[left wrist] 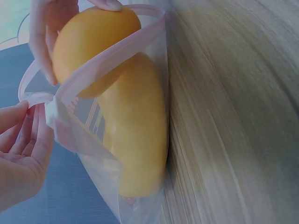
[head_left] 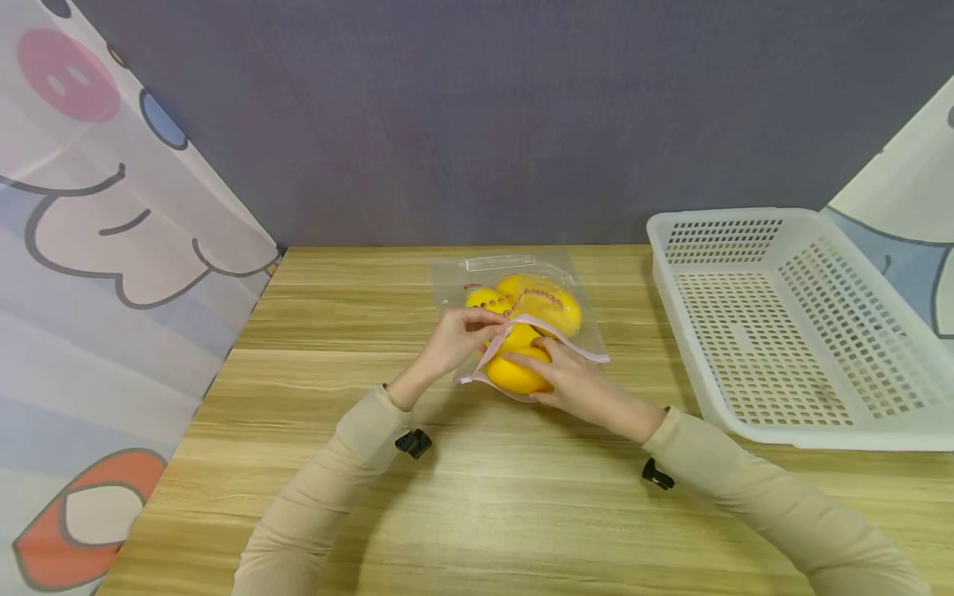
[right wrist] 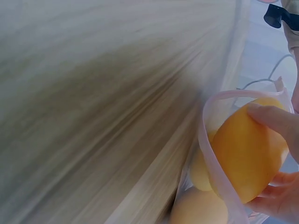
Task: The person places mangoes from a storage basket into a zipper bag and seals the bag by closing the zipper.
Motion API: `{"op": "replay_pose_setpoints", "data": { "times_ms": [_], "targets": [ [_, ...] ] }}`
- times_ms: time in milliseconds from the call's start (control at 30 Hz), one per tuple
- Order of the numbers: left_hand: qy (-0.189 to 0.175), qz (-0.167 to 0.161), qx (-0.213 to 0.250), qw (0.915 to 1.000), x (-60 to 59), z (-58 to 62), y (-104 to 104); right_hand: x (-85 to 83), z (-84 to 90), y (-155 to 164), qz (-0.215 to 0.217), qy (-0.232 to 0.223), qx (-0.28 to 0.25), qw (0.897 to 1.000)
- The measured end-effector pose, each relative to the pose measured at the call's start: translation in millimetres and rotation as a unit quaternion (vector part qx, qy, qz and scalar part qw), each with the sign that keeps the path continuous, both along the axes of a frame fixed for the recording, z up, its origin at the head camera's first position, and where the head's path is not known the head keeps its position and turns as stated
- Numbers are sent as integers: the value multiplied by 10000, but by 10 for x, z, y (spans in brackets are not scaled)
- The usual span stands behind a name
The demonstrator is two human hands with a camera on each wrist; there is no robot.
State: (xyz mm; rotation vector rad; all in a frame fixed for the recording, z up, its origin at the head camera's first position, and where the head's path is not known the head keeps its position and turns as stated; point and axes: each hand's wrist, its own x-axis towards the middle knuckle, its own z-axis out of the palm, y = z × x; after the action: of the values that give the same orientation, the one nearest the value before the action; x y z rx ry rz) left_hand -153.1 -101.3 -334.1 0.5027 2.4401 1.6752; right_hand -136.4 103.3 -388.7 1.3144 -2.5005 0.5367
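A clear zip bag (head_left: 449, 285) with a pale pink zip rim lies on the table, its mouth towards me. Several yellow mangoes (head_left: 555, 308) are inside it, blurred through the printed film. My left hand (head_left: 453, 338) pinches the rim of the mouth between thumb and fingers, close to the white slider (left wrist: 55, 112) in the left wrist view. With my right hand (head_left: 580, 382) I grip an orange-yellow mango (head_left: 514, 372), partly inside the open mouth. In the right wrist view, the thumb presses on this mango (right wrist: 250, 151), and other fingers lie under it.
To the right stands a white plastic basket (head_left: 696, 348) with slotted walls and floor. A grey panel (head_left: 462, 124) rises behind the wooden table (head_left: 335, 314). A printed cartoon curtain (head_left: 112, 348) hangs along the left side.
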Motion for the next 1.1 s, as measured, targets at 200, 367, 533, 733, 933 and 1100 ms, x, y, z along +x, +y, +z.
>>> {"op": "replay_pose_setpoints", "data": {
  "times_ms": [200,367,533,733,933,1100],
  "targets": [
    [67,39,-59,10000,-110,-184,-26,10,-20,21,-64,131,324,9994],
    [60,-14,-51,10000,-116,-202,-26,9,-50,27,-95,259,517,9983],
    [65,-24,-25,10000,-101,-190,-23,1,-94,11,-73,790,658,9947],
    [91,-36,-54,9999,-101,-197,-17,-24,-143,-4,-54,1492,785,9857],
    [106,-27,-97,9999,-110,-204,-14,-45,-133,-29,-101,1907,898,9775],
    [22,-29,-92,10000,-109,-198,-12,-69,-123,-75,-178,2249,841,9706]
  ]
}}
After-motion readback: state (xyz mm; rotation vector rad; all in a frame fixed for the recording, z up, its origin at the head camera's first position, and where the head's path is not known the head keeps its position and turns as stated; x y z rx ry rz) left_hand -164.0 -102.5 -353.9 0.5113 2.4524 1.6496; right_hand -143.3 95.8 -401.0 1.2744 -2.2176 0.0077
